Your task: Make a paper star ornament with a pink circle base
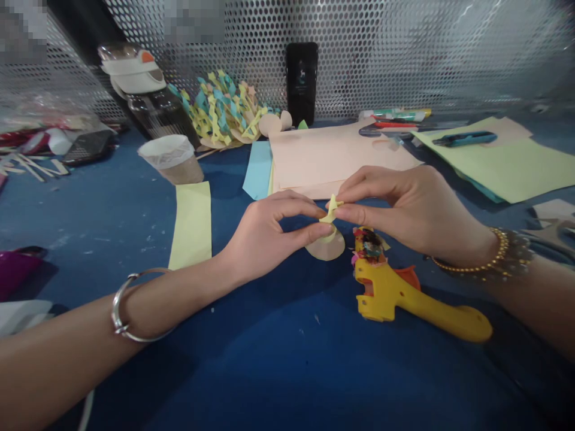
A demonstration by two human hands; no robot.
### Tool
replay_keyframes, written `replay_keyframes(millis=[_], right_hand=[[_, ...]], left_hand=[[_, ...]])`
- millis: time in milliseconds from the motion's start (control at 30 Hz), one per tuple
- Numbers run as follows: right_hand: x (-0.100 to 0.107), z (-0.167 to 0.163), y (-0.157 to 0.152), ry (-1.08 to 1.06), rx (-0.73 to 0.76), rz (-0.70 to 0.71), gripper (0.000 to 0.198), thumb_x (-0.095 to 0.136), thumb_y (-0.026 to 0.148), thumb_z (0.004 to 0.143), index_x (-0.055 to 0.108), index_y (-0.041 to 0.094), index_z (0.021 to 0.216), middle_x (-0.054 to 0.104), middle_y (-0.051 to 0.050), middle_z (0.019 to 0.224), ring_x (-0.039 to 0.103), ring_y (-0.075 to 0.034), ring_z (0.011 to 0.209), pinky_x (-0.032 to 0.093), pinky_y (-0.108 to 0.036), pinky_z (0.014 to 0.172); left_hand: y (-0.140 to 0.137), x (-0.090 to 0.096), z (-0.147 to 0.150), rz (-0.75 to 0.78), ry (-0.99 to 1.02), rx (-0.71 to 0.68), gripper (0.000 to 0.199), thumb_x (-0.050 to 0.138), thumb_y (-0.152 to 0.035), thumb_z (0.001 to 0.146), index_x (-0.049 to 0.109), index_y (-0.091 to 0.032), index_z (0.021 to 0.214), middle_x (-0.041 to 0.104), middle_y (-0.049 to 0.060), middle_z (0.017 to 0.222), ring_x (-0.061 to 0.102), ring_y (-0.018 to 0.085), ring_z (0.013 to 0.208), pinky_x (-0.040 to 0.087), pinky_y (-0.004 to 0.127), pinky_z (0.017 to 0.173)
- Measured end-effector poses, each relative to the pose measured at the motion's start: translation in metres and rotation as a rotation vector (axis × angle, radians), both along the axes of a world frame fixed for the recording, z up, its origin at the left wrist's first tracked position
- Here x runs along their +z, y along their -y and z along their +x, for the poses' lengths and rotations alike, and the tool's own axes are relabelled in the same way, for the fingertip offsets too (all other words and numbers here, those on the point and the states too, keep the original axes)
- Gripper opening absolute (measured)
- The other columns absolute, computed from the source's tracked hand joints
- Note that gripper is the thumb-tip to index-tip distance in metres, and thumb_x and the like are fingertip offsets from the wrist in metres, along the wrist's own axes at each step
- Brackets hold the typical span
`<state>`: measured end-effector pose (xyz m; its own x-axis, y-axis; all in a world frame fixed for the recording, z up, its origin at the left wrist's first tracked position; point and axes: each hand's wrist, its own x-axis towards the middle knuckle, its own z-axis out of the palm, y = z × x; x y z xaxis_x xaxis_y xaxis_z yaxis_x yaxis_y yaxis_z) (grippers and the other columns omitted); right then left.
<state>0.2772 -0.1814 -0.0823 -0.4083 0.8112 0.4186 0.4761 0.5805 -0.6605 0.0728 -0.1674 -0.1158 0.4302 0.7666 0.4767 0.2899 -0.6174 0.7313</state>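
Between my two hands is a small folded yellow paper piece (332, 208) with pointed tips. My left hand (281, 230) pinches its lower part between thumb and forefinger. My right hand (389, 206) has its upper part between thumb and fingertips. Just below the fingers is a round pale paper disc (327, 248); whether the yellow piece is joined to it I cannot tell. A yellow glue gun (417, 296) lies to the right, its nozzle end covered with dark and coloured residue.
Behind my hands lie pink paper sheets (318, 155). A yellow strip (192, 224), paper cup (173, 158) and dark bottle (157, 111) stand left. Curled paper stars (224, 111) and a phone (301, 84) are behind. A cutter (467, 139) rests on yellow paper (525, 164).
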Motion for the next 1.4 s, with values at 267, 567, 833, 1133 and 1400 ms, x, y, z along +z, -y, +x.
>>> replay_keyframes(millis=[267, 567, 833, 1133, 1400], right_hand=[[-0.002, 0.001, -0.002, 0.058, 0.012, -0.015, 0.022, 0.072, 0.036, 0.078, 0.073, 0.019, 0.093, 0.069, -0.001, 0.09, 0.062, -0.014, 0.078, 0.048, -0.027, 0.071], [-0.006, 0.005, -0.004, 0.219, -0.005, -0.025, 0.026, 0.075, 0.038, 0.072, 0.067, 0.019, 0.087, 0.067, -0.002, 0.089, 0.062, -0.019, 0.082, 0.048, -0.033, 0.075], [-0.008, 0.002, -0.003, 0.22, 0.067, -0.033, 0.022, 0.073, 0.04, 0.075, 0.07, 0.02, 0.08, 0.068, -0.003, 0.09, 0.062, -0.019, 0.087, 0.046, -0.032, 0.081], [-0.007, -0.008, 0.004, 0.266, 0.014, -0.061, 0.018, 0.071, 0.037, 0.077, 0.07, 0.02, 0.082, 0.063, -0.003, 0.087, 0.061, -0.018, 0.082, 0.046, -0.031, 0.075], [-0.01, -0.007, 0.003, 0.241, 0.033, -0.013, 0.013, 0.069, 0.032, 0.08, 0.07, 0.018, 0.082, 0.063, -0.003, 0.088, 0.061, -0.017, 0.082, 0.046, -0.03, 0.075]], left_hand=[[-0.001, -0.001, -0.002, 0.006, 0.014, 0.001, 0.006, 0.072, -0.026, 0.078, 0.074, -0.021, 0.082, 0.071, 0.004, 0.087, 0.066, 0.018, 0.083, 0.052, 0.032, 0.076], [0.003, 0.004, -0.002, 0.007, -0.015, 0.017, 0.011, 0.071, -0.029, 0.078, 0.073, -0.022, 0.085, 0.073, 0.003, 0.091, 0.065, 0.018, 0.09, 0.051, 0.031, 0.081], [0.004, 0.008, -0.007, 0.014, -0.076, -0.036, 0.013, 0.061, -0.02, 0.082, 0.071, -0.019, 0.09, 0.072, 0.003, 0.093, 0.065, 0.018, 0.089, 0.05, 0.029, 0.079], [0.005, 0.007, -0.004, 0.019, 0.004, -0.04, 0.01, 0.069, -0.029, 0.079, 0.071, -0.022, 0.087, 0.073, 0.002, 0.09, 0.066, 0.017, 0.083, 0.051, 0.029, 0.076], [0.003, 0.005, -0.003, 0.019, 0.029, -0.05, 0.005, 0.066, -0.023, 0.082, 0.071, -0.022, 0.084, 0.072, 0.001, 0.084, 0.065, 0.015, 0.079, 0.051, 0.028, 0.074]])
